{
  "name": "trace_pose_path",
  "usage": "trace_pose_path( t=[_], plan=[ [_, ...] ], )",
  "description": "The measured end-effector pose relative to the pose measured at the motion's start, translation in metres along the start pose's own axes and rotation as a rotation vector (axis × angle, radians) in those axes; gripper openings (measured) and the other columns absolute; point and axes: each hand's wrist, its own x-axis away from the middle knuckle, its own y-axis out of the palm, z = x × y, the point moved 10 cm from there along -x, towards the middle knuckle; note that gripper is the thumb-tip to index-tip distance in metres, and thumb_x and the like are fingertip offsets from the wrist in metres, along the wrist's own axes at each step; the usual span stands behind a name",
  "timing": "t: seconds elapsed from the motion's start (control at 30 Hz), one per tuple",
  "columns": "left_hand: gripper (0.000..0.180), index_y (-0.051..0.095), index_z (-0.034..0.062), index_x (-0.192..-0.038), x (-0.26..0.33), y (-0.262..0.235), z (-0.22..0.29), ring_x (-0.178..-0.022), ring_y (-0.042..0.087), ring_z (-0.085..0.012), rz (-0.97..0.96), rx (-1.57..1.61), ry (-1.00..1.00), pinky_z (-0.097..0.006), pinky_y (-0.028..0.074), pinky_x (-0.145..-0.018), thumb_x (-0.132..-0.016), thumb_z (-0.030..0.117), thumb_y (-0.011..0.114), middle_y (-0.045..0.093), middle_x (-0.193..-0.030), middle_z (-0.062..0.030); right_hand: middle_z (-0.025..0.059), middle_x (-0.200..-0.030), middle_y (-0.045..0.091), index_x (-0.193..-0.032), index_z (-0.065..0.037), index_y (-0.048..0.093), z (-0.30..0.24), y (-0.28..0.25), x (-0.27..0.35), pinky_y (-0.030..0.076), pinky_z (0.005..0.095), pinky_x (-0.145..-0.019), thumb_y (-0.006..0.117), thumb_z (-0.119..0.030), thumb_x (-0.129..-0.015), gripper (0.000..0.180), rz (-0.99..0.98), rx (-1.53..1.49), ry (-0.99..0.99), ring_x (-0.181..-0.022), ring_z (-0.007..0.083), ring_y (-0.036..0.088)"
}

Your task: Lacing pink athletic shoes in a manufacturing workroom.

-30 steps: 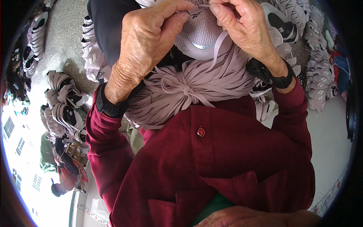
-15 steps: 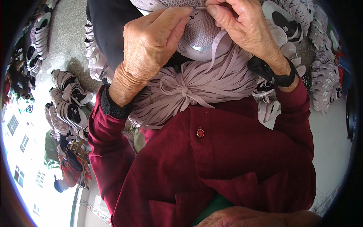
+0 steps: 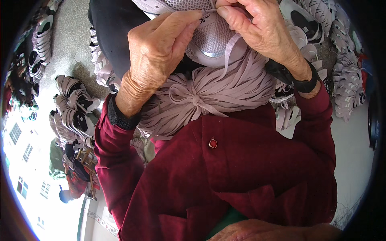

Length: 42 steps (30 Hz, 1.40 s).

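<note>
A pale lilac mesh shoe [image 3: 209, 42] rests at the top of the view, its toe pointing toward me. My left hand [image 3: 155, 50] is closed in a pinch over the shoe's left side, with a bit of lilac shoelace [image 3: 230, 51] at its fingertips. From the other side my right hand [image 3: 263, 30] pinches the lace too, thumb against fingers. A loose length of lace hangs from there across the toe. Just below the shoe lies a thick bundle of lilac laces [image 3: 237, 86] on my lap, tied round its middle in a bow. The shoe's upper end is cut off.
Stacks of similar shoes stand on the floor at left [image 3: 76, 112] and right [image 3: 348, 84]. A black-and-lilac shoe [image 3: 303, 22] lies beyond my right hand. At far left, a person in red [image 3: 74, 184] is beside a wooden chair [image 3: 86, 160]. My dark-clad leg [image 3: 114, 36] is left of the shoe.
Both hands stay at the shoe, still pinching the lace. The left hand has shifted slightly left and down; the right fingers have moved a little left.
</note>
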Motion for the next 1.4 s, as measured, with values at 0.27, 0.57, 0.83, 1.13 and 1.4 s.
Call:
trace_pose_path(
  t=[0.27,0.57,0.83,1.13,1.4],
  plan=[
    [0.018,0.073,0.0076,-0.104,0.001,0.000,-0.003,-0.068,0.069,-0.0232,-0.006,0.022,-0.017,-0.030,0.055,-0.058,-0.086,0.006,0.075,0.070,-0.081,-0.0090,0.0093,-0.079,0.059,-0.092,-0.002,0.054,-0.004,0.005,-0.006,0.049,0.0352,-0.059,0.067,-0.001,-0.090,0.013,-0.087,0.082,-0.023,-0.068,0.0247,0.062],
    [0.017,0.073,0.0073,-0.104,-0.001,0.004,-0.010,-0.067,0.069,-0.0185,-0.044,0.086,-0.205,-0.027,0.054,-0.060,-0.087,0.006,0.075,0.072,-0.083,-0.0074,0.0085,-0.078,0.052,-0.093,-0.003,0.052,-0.011,0.016,-0.013,0.050,0.0376,-0.058,0.064,-0.005,-0.094,0.012,-0.316,0.288,-0.044,-0.067,0.0245,0.058],
    [0.014,0.072,0.0041,-0.103,0.007,0.008,-0.023,-0.064,0.062,-0.0058,-0.105,0.268,-0.519,-0.021,0.049,-0.059,-0.089,0.005,0.074,0.068,-0.072,-0.0028,0.0070,-0.078,0.053,-0.093,-0.004,0.052,0.002,0.009,-0.015,0.047,0.0341,-0.058,0.062,-0.006,-0.096,0.011,-0.402,0.182,0.311,-0.067,0.0219,0.058],
    [0.017,0.071,0.0044,-0.105,0.009,0.008,-0.022,-0.064,0.066,-0.0083,-0.059,0.253,-0.495,-0.023,0.051,-0.058,-0.088,0.003,0.074,0.070,-0.073,-0.0057,0.0074,-0.080,0.054,-0.095,-0.002,0.053,0.001,0.009,0.002,0.048,0.0337,-0.062,0.063,0.000,-0.094,0.010,-0.118,0.092,-0.048,-0.070,0.0218,0.059],
    [0.018,0.073,0.0058,-0.101,-0.001,0.004,0.007,-0.063,0.070,-0.0211,-0.043,-0.051,-0.101,-0.029,0.054,-0.058,-0.084,0.001,0.077,0.071,-0.079,-0.0111,0.0073,-0.080,0.053,-0.096,-0.002,0.053,-0.002,0.008,0.005,0.048,0.0336,-0.061,0.063,0.003,-0.092,0.012,-0.102,0.123,-0.055,-0.070,0.0217,0.059]
  ],
)
